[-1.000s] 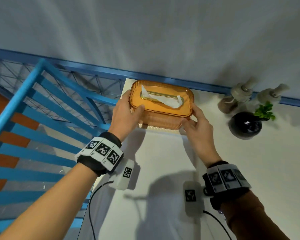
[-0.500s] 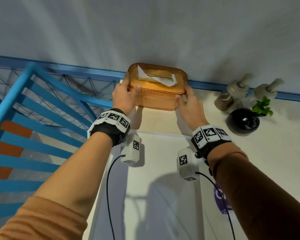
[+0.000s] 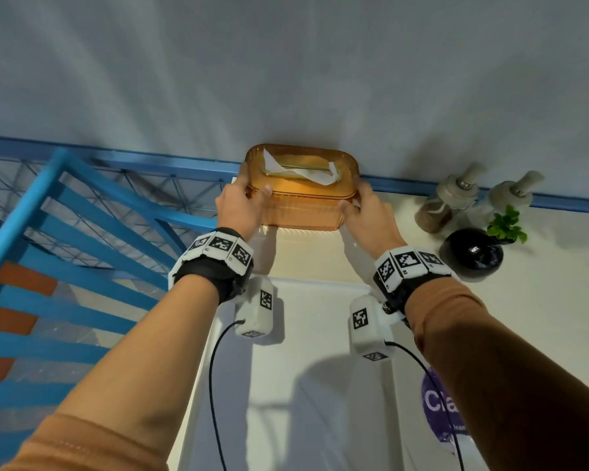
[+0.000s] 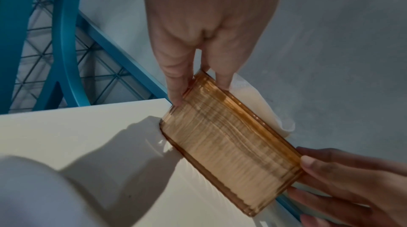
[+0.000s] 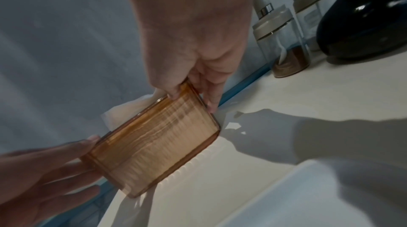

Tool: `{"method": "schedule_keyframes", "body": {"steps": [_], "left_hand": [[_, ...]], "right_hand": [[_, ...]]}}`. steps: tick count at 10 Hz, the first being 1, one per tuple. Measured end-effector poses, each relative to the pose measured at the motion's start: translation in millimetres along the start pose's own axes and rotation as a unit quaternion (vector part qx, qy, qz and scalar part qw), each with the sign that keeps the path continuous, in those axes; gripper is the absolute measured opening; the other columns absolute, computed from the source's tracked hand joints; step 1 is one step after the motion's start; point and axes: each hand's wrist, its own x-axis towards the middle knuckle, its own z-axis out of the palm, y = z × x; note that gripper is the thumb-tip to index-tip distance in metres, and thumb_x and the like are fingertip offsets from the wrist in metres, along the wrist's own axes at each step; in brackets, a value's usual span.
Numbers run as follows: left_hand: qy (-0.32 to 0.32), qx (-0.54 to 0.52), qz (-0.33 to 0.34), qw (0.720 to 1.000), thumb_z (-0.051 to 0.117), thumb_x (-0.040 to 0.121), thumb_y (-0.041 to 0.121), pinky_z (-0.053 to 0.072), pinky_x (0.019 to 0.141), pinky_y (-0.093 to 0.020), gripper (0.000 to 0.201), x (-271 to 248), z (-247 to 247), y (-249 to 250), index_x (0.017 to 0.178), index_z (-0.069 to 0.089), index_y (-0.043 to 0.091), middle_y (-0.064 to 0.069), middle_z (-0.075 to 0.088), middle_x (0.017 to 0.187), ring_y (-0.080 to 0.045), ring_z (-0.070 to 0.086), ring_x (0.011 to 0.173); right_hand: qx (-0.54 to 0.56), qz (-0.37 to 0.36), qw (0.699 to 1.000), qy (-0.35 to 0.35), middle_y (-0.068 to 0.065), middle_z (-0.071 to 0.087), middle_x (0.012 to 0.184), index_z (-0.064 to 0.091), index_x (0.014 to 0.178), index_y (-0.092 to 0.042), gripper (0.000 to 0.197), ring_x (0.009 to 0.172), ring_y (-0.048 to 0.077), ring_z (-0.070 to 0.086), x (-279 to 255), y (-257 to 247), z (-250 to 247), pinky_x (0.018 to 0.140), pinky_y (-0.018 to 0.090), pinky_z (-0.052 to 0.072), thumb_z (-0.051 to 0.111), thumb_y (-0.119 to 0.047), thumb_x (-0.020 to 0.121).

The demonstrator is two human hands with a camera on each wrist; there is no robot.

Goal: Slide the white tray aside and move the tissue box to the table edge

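The amber see-through tissue box [image 3: 301, 195] stands at the far left corner of the white table [image 3: 541, 317], against the grey wall, with a white tissue [image 3: 300, 169] poking from its top slot. My left hand [image 3: 242, 205] grips its left end, thumb on the lid edge, fingers behind. My right hand [image 3: 366, 212] grips its right end. In the left wrist view the tissue box [image 4: 229, 143] sits between the left fingers [image 4: 176, 81] and the right hand [image 4: 343, 183]. In the right wrist view the tissue box [image 5: 154, 145] looks the same. The white tray [image 3: 320, 385] lies nearer me, beneath my wrists.
Two pump bottles [image 3: 453, 198] and a black round vase with a green sprig [image 3: 473, 249] stand at the back right. A blue railing [image 3: 65, 232] with stairs drops off left of the table. A purple sticker [image 3: 439, 406] lies by the tray.
Both hands have carried the tissue box away from me toward the wall, to the table's far left corner. My arms are stretched out further.
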Motion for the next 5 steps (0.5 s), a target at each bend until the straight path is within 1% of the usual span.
{"method": "schedule_keyframes", "body": {"steps": [1, 2, 3, 4, 5], "left_hand": [[0.0, -0.008, 0.001, 1.0, 0.052, 0.092, 0.04, 0.04, 0.109, -0.046, 0.058, -2, -2, 0, 0.145, 0.036, 0.025, -0.012, 0.062, 0.125, -0.03, 0.051, 0.125], [0.007, 0.006, 0.008, 1.0, 0.052, 0.092, 0.038, 0.041, 0.108, -0.047, 0.057, -2, -1, 2, 0.145, 0.038, 0.024, -0.014, 0.064, 0.122, -0.031, 0.054, 0.122], [-0.005, -0.011, -0.013, 1.0, 0.053, 0.092, 0.036, 0.041, 0.109, -0.046, 0.059, -7, -4, 10, 0.146, 0.036, 0.022, -0.012, 0.061, 0.13, -0.03, 0.053, 0.125], [-0.045, 0.002, -0.021, 0.999, 0.056, 0.091, 0.036, 0.033, 0.115, -0.047, 0.071, -9, -13, 11, 0.151, 0.02, 0.023, -0.011, 0.045, 0.149, -0.031, 0.04, 0.139], [-0.043, -0.014, -0.024, 0.999, 0.058, 0.089, 0.037, 0.024, 0.119, -0.048, 0.085, -18, -29, 18, 0.153, 0.003, 0.024, -0.009, 0.022, 0.161, -0.031, 0.023, 0.148]], "right_hand": [[-0.006, -0.004, 1.0, -0.004, 0.014, 0.064, 0.119, 0.035, 0.142, -0.016, 0.046, 0.114, 0.033, 0.056, -2, -1, -1, 0.087, 0.029, 0.039, 0.043, -0.019, 0.097], [0.002, -0.005, 1.0, -0.002, 0.016, 0.063, 0.121, 0.031, 0.144, -0.016, 0.048, 0.112, 0.034, 0.056, -2, -1, 0, 0.084, 0.027, 0.038, 0.041, -0.02, 0.098], [-0.003, 0.004, 1.0, -0.019, 0.018, 0.062, 0.12, 0.026, 0.146, -0.018, 0.05, 0.106, 0.034, 0.058, -2, -2, 0, 0.08, 0.027, 0.036, 0.039, -0.02, 0.098], [-0.001, 0.005, 0.999, -0.039, 0.013, 0.06, 0.115, 0.018, 0.147, -0.029, 0.055, 0.091, 0.026, 0.054, -5, -2, -7, 0.078, 0.029, 0.036, 0.039, -0.02, 0.097], [0.012, -0.014, 0.998, -0.059, 0.009, 0.055, 0.098, 0.004, 0.15, -0.031, 0.069, 0.084, 0.023, 0.051, -17, -10, -27, 0.079, 0.03, 0.039, 0.042, -0.012, 0.095]]}}
